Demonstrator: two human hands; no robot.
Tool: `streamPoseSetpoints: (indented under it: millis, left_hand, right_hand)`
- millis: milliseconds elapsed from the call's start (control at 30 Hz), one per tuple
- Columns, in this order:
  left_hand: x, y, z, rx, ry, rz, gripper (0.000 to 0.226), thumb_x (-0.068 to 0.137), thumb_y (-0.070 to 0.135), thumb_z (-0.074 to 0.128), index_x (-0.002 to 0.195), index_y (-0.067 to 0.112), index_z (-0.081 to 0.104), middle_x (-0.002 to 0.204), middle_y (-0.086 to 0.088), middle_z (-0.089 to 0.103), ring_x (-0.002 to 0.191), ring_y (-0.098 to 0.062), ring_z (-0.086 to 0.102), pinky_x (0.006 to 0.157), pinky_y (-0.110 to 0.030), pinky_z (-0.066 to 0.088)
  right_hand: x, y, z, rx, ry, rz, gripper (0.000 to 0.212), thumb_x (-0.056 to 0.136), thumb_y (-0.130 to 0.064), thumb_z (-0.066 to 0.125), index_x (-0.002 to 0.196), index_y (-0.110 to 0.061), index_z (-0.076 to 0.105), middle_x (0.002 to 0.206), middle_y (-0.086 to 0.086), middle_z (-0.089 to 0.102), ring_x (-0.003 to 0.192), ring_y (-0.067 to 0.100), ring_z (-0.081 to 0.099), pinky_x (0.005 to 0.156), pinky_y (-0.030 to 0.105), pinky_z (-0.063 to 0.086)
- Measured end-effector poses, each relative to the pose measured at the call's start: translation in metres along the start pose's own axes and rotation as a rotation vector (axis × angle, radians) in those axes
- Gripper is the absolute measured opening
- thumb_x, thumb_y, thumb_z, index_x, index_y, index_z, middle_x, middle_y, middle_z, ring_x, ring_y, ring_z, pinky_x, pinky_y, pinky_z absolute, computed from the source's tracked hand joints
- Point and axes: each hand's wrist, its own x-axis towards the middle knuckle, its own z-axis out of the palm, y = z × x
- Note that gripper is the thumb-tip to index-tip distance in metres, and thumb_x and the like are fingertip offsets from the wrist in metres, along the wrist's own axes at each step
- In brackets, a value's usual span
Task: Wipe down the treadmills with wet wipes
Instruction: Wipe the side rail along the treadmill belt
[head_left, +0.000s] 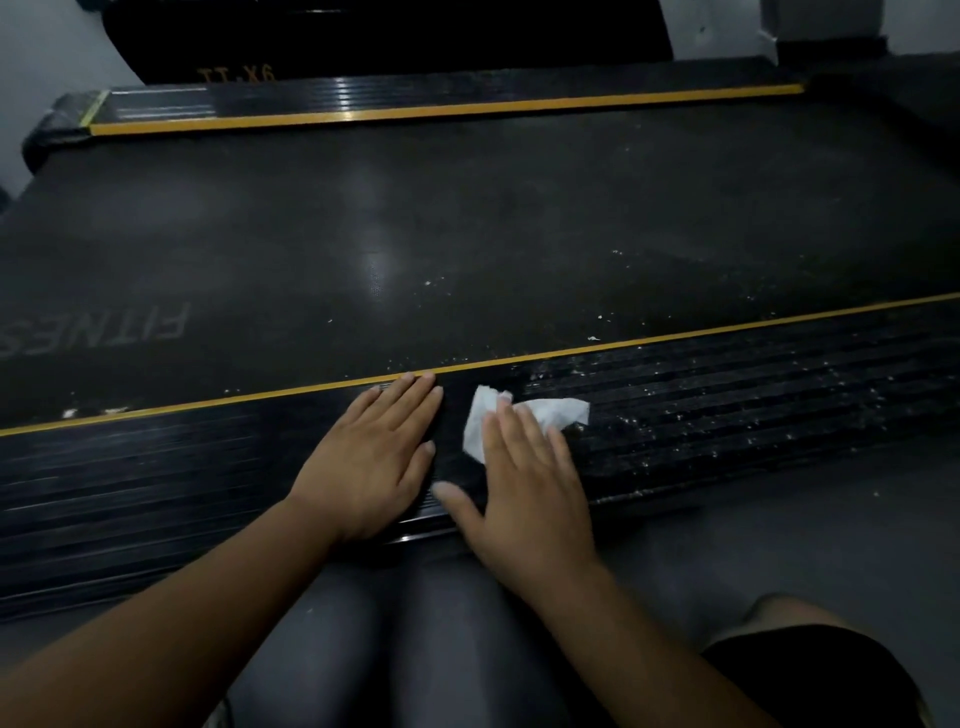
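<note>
Right hand (524, 478), fingers straight, presses the wipe (563, 410) flat on the near side rail (753, 415). Left hand (369, 457) lies flat just left of it, holding nothing. White specks (675, 397) lie rightward along the rail, nearest the right hand, so I'd sweep right.

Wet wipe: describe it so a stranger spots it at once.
Find the wide black treadmill belt, then the ribbed side rail below its near yellow stripe. On that rail, the wet wipe lies pressed under the right hand. It is the only crumpled white sheet; the other white bits nearby are tiny specks.
</note>
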Motion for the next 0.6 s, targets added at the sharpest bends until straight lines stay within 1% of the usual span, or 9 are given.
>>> streamPoseSetpoints:
  millis: [67,133,167,233,300,400,500,533,600]
  left_hand:
    - [0.000,0.000,0.000,-0.005,-0.003,-0.002,0.071,0.097,0.051,0.006,0.160,0.021,0.014,0.167,0.006,0.004,0.153,-0.007,-0.004,0.123,-0.027,-0.007]
    - [0.000,0.000,-0.001,-0.006,-0.004,-0.001,0.071,0.096,0.052,0.004,0.160,0.022,0.012,0.167,0.007,0.002,0.153,-0.007,-0.005,0.122,-0.026,-0.009]
    - [0.000,0.000,-0.001,-0.004,-0.001,0.001,0.071,0.096,0.052,0.005,0.160,0.021,0.013,0.167,0.006,0.002,0.153,-0.008,-0.005,0.122,-0.026,-0.009]
    - [0.001,0.000,-0.001,-0.002,0.010,0.008,0.071,0.097,0.051,0.007,0.160,0.020,0.016,0.167,0.004,0.006,0.154,-0.009,-0.002,0.122,-0.026,-0.008]
    - [0.002,0.000,0.000,0.001,0.003,0.012,0.071,0.097,0.051,0.007,0.160,0.020,0.015,0.167,0.004,0.005,0.154,-0.009,-0.002,0.122,-0.027,-0.007]
    - [0.002,-0.001,0.000,0.011,0.000,0.018,0.070,0.098,0.051,0.010,0.160,0.018,0.019,0.167,0.002,0.010,0.154,-0.011,0.001,0.123,-0.029,-0.003]
    - [0.003,0.000,-0.001,0.020,-0.012,0.017,0.072,0.098,0.054,0.010,0.160,0.018,0.018,0.167,0.002,0.009,0.154,-0.012,0.001,0.123,-0.030,-0.003]
    - [0.003,0.001,-0.001,0.023,-0.010,0.019,0.073,0.097,0.056,0.009,0.160,0.019,0.018,0.167,0.002,0.008,0.154,-0.013,0.000,0.123,-0.031,-0.003]
    - [0.005,0.003,-0.002,0.032,-0.021,0.019,0.077,0.095,0.060,0.006,0.161,0.021,0.013,0.167,0.003,0.002,0.155,-0.015,-0.003,0.123,-0.031,-0.005]
  right_hand:
    - [-0.013,-0.009,0.003,0.022,-0.042,-0.084,0.088,0.091,-0.072,0.037,0.149,-0.006,0.045,0.162,0.012,0.032,0.150,0.025,0.031,0.120,0.042,0.016]
    - [-0.030,0.000,0.000,-0.008,-0.056,-0.147,0.085,0.091,-0.071,0.038,0.149,-0.009,0.046,0.162,0.009,0.033,0.150,0.022,0.030,0.121,0.041,0.015]
    - [-0.031,0.009,-0.002,-0.026,-0.044,-0.141,0.084,0.092,-0.071,0.038,0.148,-0.009,0.047,0.162,0.008,0.034,0.150,0.021,0.030,0.121,0.040,0.015]
    - [-0.018,0.019,-0.006,-0.036,-0.028,-0.053,0.085,0.093,-0.071,0.034,0.150,-0.009,0.045,0.162,0.007,0.033,0.150,0.021,0.030,0.121,0.038,0.012]
    - [0.000,0.013,-0.007,-0.026,-0.032,0.022,0.089,0.093,-0.073,0.030,0.151,-0.007,0.042,0.162,0.010,0.031,0.150,0.023,0.029,0.120,0.040,0.012]
    - [-0.012,-0.002,-0.005,0.013,-0.074,-0.053,0.088,0.092,-0.071,0.035,0.151,-0.006,0.042,0.162,0.012,0.032,0.150,0.025,0.029,0.119,0.041,0.015]
    - [-0.030,0.016,-0.009,-0.024,-0.072,-0.123,0.084,0.092,-0.069,0.038,0.149,-0.008,0.046,0.161,0.009,0.035,0.149,0.023,0.032,0.120,0.038,0.018]
    - [-0.025,0.024,-0.012,-0.036,-0.067,-0.092,0.085,0.092,-0.070,0.036,0.150,-0.009,0.044,0.162,0.007,0.033,0.150,0.022,0.031,0.121,0.037,0.016]
    - [-0.003,0.029,-0.016,-0.017,-0.072,0.009,0.090,0.092,-0.074,0.024,0.156,-0.012,0.033,0.166,0.004,0.022,0.154,0.019,0.018,0.123,0.032,0.005]
